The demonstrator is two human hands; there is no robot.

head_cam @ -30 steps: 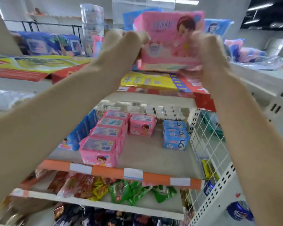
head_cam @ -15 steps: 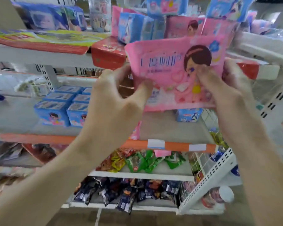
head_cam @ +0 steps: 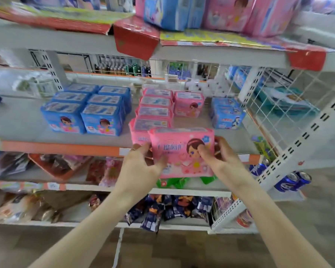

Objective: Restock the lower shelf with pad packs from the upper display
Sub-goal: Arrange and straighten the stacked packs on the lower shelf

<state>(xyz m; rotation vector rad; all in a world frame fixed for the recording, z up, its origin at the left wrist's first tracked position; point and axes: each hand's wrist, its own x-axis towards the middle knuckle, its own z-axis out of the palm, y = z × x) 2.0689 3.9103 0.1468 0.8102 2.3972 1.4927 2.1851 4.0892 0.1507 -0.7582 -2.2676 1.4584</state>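
I hold a pink pad pack [head_cam: 179, 144] with a cartoon girl on its front, upright, at the front edge of the lower shelf [head_cam: 66, 148]. My left hand [head_cam: 141, 165] grips its left side and my right hand [head_cam: 219, 157] grips its right side, thumb on the front. Just behind it stands a row of several pink packs [head_cam: 154, 111] running toward the back. A single pink pack [head_cam: 189, 104] sits to the right of that row. More pink and blue packs [head_cam: 230, 14] are stacked on the upper display.
Blue pad packs [head_cam: 85, 111] stand in rows at the shelf's left, and smaller blue packs [head_cam: 226, 113] at its right beside a white wire grid [head_cam: 290, 105]. Snack bags [head_cam: 162, 209] fill the shelves below. Red card flaps [head_cam: 135, 38] hang from the upper shelf edge.
Both hands have brought the pink pack down from the upper display to the front of the lower shelf. My view has tilted downward with it.
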